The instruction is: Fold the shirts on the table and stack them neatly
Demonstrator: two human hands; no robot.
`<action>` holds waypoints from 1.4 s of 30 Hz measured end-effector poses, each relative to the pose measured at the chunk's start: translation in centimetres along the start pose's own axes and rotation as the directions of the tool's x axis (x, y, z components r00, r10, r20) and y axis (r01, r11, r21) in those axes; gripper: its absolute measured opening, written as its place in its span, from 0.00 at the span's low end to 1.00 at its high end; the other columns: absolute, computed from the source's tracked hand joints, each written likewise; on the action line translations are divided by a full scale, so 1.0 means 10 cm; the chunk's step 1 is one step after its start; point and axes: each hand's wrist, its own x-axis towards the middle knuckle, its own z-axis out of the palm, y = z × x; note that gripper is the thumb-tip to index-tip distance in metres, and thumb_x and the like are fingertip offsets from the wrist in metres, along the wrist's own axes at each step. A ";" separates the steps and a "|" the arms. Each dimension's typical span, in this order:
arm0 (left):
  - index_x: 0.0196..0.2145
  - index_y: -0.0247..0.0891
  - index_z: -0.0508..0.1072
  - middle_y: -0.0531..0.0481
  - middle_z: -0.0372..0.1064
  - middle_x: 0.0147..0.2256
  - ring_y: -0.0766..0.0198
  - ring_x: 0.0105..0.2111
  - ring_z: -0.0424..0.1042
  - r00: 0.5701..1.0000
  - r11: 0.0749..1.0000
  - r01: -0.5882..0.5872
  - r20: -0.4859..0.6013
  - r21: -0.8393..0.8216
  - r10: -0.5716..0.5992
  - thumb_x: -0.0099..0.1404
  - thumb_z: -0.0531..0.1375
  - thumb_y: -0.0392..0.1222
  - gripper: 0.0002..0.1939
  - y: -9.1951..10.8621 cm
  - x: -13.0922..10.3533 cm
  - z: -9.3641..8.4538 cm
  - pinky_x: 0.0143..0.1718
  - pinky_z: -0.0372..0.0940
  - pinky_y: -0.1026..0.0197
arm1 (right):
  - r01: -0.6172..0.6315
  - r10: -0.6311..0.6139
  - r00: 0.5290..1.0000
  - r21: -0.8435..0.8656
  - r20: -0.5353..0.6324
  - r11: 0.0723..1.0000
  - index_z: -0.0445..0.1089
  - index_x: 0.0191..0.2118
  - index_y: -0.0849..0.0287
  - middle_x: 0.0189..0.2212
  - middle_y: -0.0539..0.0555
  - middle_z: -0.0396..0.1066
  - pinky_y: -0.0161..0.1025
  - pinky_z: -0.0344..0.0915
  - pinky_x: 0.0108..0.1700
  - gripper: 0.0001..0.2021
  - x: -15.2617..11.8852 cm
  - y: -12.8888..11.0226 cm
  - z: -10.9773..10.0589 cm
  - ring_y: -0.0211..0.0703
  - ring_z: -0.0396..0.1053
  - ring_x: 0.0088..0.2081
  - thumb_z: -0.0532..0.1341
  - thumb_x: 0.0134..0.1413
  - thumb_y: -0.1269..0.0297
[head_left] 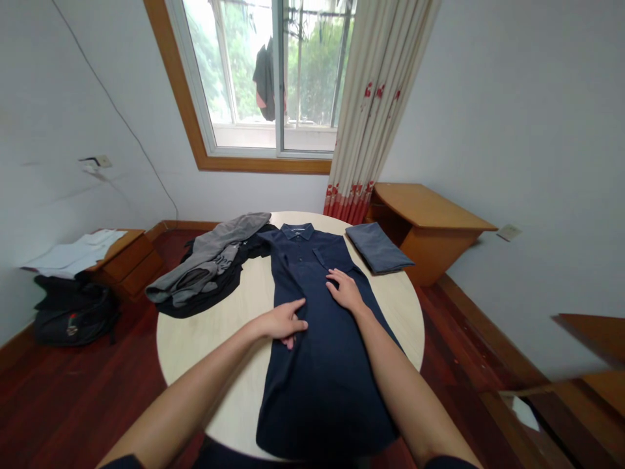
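A dark navy polo shirt [332,371] lies spread lengthwise over the table, its collar at the far end and its hem hanging over the near edge. The sleeve on the right is folded inward across the chest. On the shirt's left side rests my left hand [284,322], index finger and thumb apart, the other fingers curled lower down. No fabric is visibly pinched in it. My right hand [346,290] lies palm down on the shirt just below the folded sleeve, fingers stretched out.
The round pale table [219,365] also carries a heap of grey and black clothes [215,260] at left and a folded dark grey garment [378,247] at far right. A wooden desk [430,208] stands behind on the right. A black bag [73,312] sits on the floor at left.
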 end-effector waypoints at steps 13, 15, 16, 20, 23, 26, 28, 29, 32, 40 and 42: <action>0.64 0.36 0.63 0.39 0.55 0.67 0.47 0.68 0.52 0.772 0.708 0.226 -0.566 0.669 0.288 0.71 0.51 0.51 0.28 -0.11 1.30 -1.27 0.67 0.47 0.44 | -0.003 0.003 1.000 0.050 0.004 0.999 0.73 0.55 0.56 0.62 0.57 0.67 0.52 0.53 0.67 0.18 0.01 0.00 0.00 0.50 0.58 0.66 0.58 0.63 0.59; 0.67 0.37 0.60 0.39 0.50 0.69 0.44 0.69 0.46 0.794 0.625 0.293 -0.548 0.724 0.263 0.73 0.48 0.53 0.30 -0.18 1.52 -1.27 0.67 0.42 0.38 | -0.007 0.006 1.000 0.022 0.012 1.000 0.71 0.57 0.56 0.64 0.57 0.64 0.53 0.51 0.68 0.19 0.01 -0.03 0.00 0.50 0.56 0.67 0.57 0.64 0.58; 0.68 0.37 0.58 0.39 0.48 0.70 0.43 0.70 0.45 0.800 0.591 0.321 -0.546 0.740 0.249 0.73 0.46 0.54 0.31 -0.22 1.62 -1.27 0.67 0.41 0.36 | -0.011 0.011 1.000 0.008 0.015 1.000 0.71 0.58 0.56 0.64 0.57 0.63 0.53 0.50 0.68 0.20 0.01 -0.05 0.00 0.51 0.55 0.67 0.56 0.64 0.57; 0.70 0.36 0.53 0.37 0.44 0.70 0.42 0.70 0.42 0.815 0.483 0.376 -0.530 0.791 0.233 0.74 0.42 0.57 0.34 -0.29 1.97 -1.40 0.67 0.38 0.38 | -0.028 0.028 0.999 -0.029 0.015 0.999 0.70 0.58 0.54 0.65 0.57 0.62 0.52 0.48 0.69 0.20 0.06 -0.10 -0.01 0.50 0.54 0.68 0.55 0.65 0.58; 0.70 0.36 0.51 0.37 0.43 0.71 0.43 0.70 0.42 0.827 0.445 0.379 -0.513 0.811 0.231 0.74 0.40 0.57 0.35 -0.29 2.17 -1.58 0.68 0.38 0.41 | -0.036 0.037 0.999 -0.044 0.010 0.998 0.69 0.59 0.54 0.65 0.56 0.62 0.52 0.48 0.69 0.20 0.19 -0.10 0.00 0.49 0.54 0.68 0.55 0.65 0.58; 0.71 0.36 0.51 0.38 0.42 0.71 0.43 0.70 0.41 0.834 0.456 0.376 -0.509 0.807 0.212 0.73 0.41 0.57 0.35 -0.27 2.33 -1.77 0.68 0.37 0.40 | -0.044 0.044 0.999 -0.052 0.002 0.998 0.69 0.59 0.56 0.65 0.57 0.62 0.52 0.47 0.69 0.20 0.41 -0.07 0.03 0.50 0.54 0.68 0.56 0.64 0.59; 0.71 0.36 0.50 0.38 0.41 0.71 0.43 0.71 0.40 0.836 0.468 0.383 -0.515 0.796 0.191 0.73 0.40 0.57 0.35 -0.27 2.43 -1.88 0.68 0.38 0.40 | -0.041 0.041 0.999 -0.048 -0.002 0.998 0.70 0.59 0.57 0.65 0.57 0.62 0.52 0.47 0.69 0.20 0.56 -0.04 0.05 0.50 0.54 0.68 0.56 0.64 0.60; 0.71 0.36 0.49 0.38 0.41 0.71 0.43 0.71 0.40 0.836 0.475 0.386 -0.517 0.791 0.182 0.73 0.40 0.57 0.35 -0.27 2.47 -1.94 0.68 0.38 0.39 | -0.040 0.039 0.999 -0.044 -0.006 0.998 0.70 0.58 0.57 0.65 0.57 0.62 0.52 0.47 0.69 0.20 0.64 -0.03 0.06 0.50 0.54 0.68 0.56 0.64 0.60; 0.71 0.38 0.49 0.41 0.39 0.71 0.44 0.71 0.39 0.848 0.500 0.367 -0.504 0.784 0.167 0.74 0.40 0.57 0.35 -0.27 2.51 -2.10 0.67 0.42 0.39 | -0.040 0.040 0.999 -0.037 -0.018 0.999 0.70 0.58 0.57 0.64 0.57 0.63 0.52 0.48 0.68 0.19 0.79 0.02 0.10 0.50 0.55 0.67 0.56 0.64 0.60; 0.67 0.38 0.59 0.38 0.52 0.68 0.45 0.66 0.56 0.803 0.567 0.394 -0.571 0.724 0.171 0.67 0.55 0.45 0.32 -0.28 2.13 -2.64 0.63 0.56 0.47 | -0.033 0.034 0.998 0.021 -0.053 0.999 0.73 0.54 0.57 0.62 0.57 0.66 0.52 0.51 0.67 0.17 0.84 0.15 0.17 0.49 0.58 0.66 0.58 0.63 0.62; 0.63 0.34 0.64 0.32 0.60 0.64 0.40 0.62 0.63 0.781 0.601 0.427 -0.610 0.675 0.130 0.61 0.61 0.49 0.35 -0.31 2.04 -2.71 0.59 0.60 0.46 | -0.029 0.031 0.998 0.039 -0.058 0.999 0.74 0.53 0.56 0.61 0.57 0.67 0.53 0.52 0.67 0.16 0.84 0.17 0.17 0.49 0.59 0.66 0.58 0.62 0.62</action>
